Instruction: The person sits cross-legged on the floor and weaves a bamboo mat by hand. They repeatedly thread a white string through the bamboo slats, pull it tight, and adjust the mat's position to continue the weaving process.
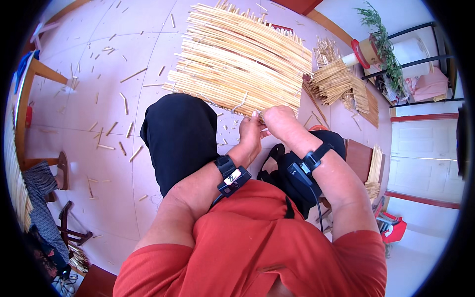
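Head view. Clock directions are read from the middle of the view, 12 o'clock being the upper edge.

The workpiece, a mat of pale stalks [242, 62], occupies the 12 o'clock sector. Its stalks lie side by side, roughly crosswise to the person, with uneven ends. White cord [241, 102] crosses the stalks near the closest edge.

The left hand [251, 134] is close to the centre, at the near edge of the mat. Its thumb points toward 12 o'clock and its other fingers are bent; whether they pinch a stalk or cord cannot be told. The right hand [280, 121] is just beside it, toward 1 o'clock, at the same edge. Its fingers are curled inward; the tips are hidden, so their grip cannot be told. A dark strapped device is fitted on each wrist.

The dark-clad left knee [179, 131] is at 10 o'clock, adjacent to the mat's near edge. Short stalk offcuts [124, 103] are scattered over the tiled floor [116, 168] between 8 and 11 o'clock. A stalk bundle [330, 81] lies at 2 o'clock. Another person's sandalled foot [63, 171] is at 9 o'clock.
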Available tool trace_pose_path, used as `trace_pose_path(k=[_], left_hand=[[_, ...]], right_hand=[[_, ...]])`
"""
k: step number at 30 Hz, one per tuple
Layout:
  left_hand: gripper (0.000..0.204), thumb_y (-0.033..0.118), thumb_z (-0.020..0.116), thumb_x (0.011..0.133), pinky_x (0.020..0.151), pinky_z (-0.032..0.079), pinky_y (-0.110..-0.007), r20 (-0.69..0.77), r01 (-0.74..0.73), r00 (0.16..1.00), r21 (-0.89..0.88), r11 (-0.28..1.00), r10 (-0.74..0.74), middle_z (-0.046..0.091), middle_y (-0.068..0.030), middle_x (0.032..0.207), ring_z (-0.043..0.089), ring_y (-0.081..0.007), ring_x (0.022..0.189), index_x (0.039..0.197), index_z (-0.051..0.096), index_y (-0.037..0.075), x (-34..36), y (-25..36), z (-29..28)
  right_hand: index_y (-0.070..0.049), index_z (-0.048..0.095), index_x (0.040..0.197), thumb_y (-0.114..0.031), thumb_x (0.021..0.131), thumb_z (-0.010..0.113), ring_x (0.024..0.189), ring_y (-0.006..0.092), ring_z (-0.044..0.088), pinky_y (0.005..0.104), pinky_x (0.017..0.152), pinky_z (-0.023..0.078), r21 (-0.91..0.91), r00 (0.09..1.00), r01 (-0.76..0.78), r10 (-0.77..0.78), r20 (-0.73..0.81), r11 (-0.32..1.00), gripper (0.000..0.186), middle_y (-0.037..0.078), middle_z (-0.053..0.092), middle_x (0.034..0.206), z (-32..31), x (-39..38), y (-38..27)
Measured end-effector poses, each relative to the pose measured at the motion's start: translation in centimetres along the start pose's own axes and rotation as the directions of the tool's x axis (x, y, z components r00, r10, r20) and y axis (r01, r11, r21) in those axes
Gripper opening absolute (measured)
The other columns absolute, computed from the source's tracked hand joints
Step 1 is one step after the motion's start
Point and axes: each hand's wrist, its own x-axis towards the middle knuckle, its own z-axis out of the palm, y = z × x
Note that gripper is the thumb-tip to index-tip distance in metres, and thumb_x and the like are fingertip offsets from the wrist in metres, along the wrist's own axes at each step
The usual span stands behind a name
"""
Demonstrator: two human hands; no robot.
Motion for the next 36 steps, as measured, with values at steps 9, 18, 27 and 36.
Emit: trace_pose_path(k=[9, 18, 27, 36], left_hand=[[0.036, 0.031, 0.031, 0.104, 0.062, 0.050, -0.030, -0.008, -0.002, 1.000, -0.013, 1.000, 0.002, 0.063, -0.0075, 0.082, 0.060, -0.0158, 0.069, 0.095, 0.054, 0.005, 0.5, -0.7, 0.1], [0.028, 0.029, 0.038, 0.102, 0.052, 0.042, -0.025, 0.041, -0.019, 0.999, -0.025, 1.000, 0.020, 0.059, -0.0046, 0.082, 0.052, -0.0118, 0.065, 0.094, 0.051, 0.006, 0.5, -0.6, -0.7], [0.032, 0.028, 0.036, 0.103, 0.050, 0.039, -0.027, -0.016, 0.008, 1.000, -0.005, 1.000, -0.009, 0.058, -0.0030, 0.073, 0.049, -0.0112, 0.056, 0.091, 0.054, 0.005, -0.2, 0.3, 0.2], [0.029, 0.031, 0.043, 0.101, 0.066, 0.052, -0.032, 0.005, -0.012, 1.000, 0.066, 0.998, 0.011, 0.060, -0.0104, 0.092, 0.061, -0.0191, 0.077, 0.104, 0.051, 0.003, 0.1, 0.2, -0.9]], right_hand=[[-0.001, 0.069, 0.084, -0.014, 0.080, 0.056, 0.079, 0.0279, 0.069, 0.0383, 0.068, 0.055, 0.027, 0.999, -0.016, 0.017, -0.048, 1.000, 0.018, 0.015, 0.070, 0.080, 0.7, 0.4, 0.1], [0.003, 0.051, 0.098, -0.016, 0.085, 0.053, 0.070, 0.0317, 0.068, 0.0415, 0.060, 0.054, 0.104, 0.993, -0.010, 0.022, -0.114, 0.994, 0.023, 0.017, 0.067, 0.072, 1.5, 0.6, 0.2], [0.002, 0.049, 0.103, -0.017, 0.086, 0.053, 0.073, 0.0314, 0.068, 0.0410, 0.063, 0.054, 0.203, 0.998, -0.032, 0.044, -0.053, 0.979, 0.026, 0.017, 0.068, 0.076, 1.9, 0.4, -0.2], [0.000, 0.047, 0.109, -0.015, 0.089, 0.047, 0.085, 0.0353, 0.066, 0.0425, 0.074, 0.052, 0.417, 0.982, -0.123, 0.171, -0.079, 0.900, 0.026, 0.023, 0.065, 0.086, 2.1, 0.2, 2.0]])
